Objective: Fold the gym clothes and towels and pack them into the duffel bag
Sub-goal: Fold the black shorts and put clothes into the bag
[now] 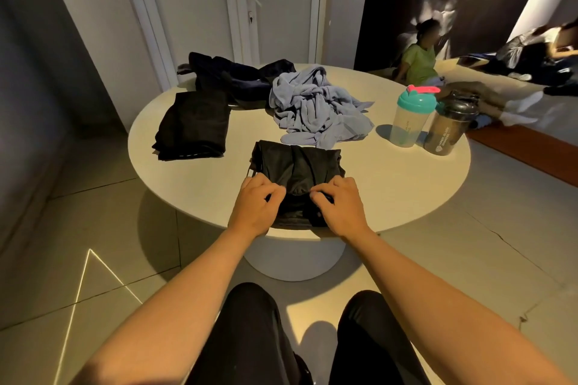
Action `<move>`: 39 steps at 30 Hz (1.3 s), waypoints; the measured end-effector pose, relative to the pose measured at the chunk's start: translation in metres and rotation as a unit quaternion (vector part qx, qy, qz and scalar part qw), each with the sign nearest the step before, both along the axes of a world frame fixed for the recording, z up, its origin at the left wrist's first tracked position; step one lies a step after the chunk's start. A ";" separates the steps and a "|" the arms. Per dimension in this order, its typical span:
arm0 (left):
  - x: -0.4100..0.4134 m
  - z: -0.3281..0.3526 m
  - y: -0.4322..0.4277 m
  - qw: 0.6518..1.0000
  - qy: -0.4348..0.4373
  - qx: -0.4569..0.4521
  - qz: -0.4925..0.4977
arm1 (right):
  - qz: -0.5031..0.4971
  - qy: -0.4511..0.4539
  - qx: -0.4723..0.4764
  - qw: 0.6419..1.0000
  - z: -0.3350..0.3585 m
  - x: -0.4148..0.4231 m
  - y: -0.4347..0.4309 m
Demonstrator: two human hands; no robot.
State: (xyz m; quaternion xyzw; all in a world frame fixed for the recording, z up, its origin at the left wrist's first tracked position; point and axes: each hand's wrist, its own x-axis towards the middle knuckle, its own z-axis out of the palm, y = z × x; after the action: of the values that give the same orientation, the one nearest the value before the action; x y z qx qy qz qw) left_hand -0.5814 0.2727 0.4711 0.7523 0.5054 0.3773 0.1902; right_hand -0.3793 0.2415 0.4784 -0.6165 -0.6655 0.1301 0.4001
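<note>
The black garment (pixel 297 166) — near edge hidden under left hand (pixel 255 206) and right hand (pixel 341 206).

I get one view, from a wide-angle camera on the person's head, facing forward and tilted down over the round cream pedestal table (pixel 391 197). It sits close: both forearms enter from the bottom edge, and the left hand (pixel 255 208) and right hand (pixel 342 208), pinching the folded black fabric garment (pixel 300 166), fall at mid-frame. The white panelled door (pixel 281 9) behind the table leans with the lens.
</note>
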 end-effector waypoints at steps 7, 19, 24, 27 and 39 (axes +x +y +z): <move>0.002 0.001 0.005 0.997 0.072 -0.040 0.012 | -0.007 -0.132 -0.116 0.984 0.008 0.001 0.005; 0.012 0.026 0.055 0.983 -0.012 -0.125 0.134 | -0.098 -0.141 -0.106 0.979 0.045 -0.003 0.059; 0.024 0.039 0.098 0.971 0.061 -0.192 0.131 | -0.057 -0.173 -0.255 0.950 0.028 -0.013 0.093; 0.028 0.035 0.116 0.965 0.064 -0.229 0.109 | -0.034 -0.201 -0.244 0.948 0.017 -0.011 0.104; 0.024 0.020 0.118 0.957 0.100 -0.139 0.233 | -0.094 -0.283 -0.222 0.928 0.032 -0.014 0.133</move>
State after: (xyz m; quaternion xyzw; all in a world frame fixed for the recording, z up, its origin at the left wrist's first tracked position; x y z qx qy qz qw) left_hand -0.5578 0.3911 0.4912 0.6137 0.7308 0.2598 0.1479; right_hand -0.3931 0.3749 0.5101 -0.7603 -0.6444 0.0571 0.0584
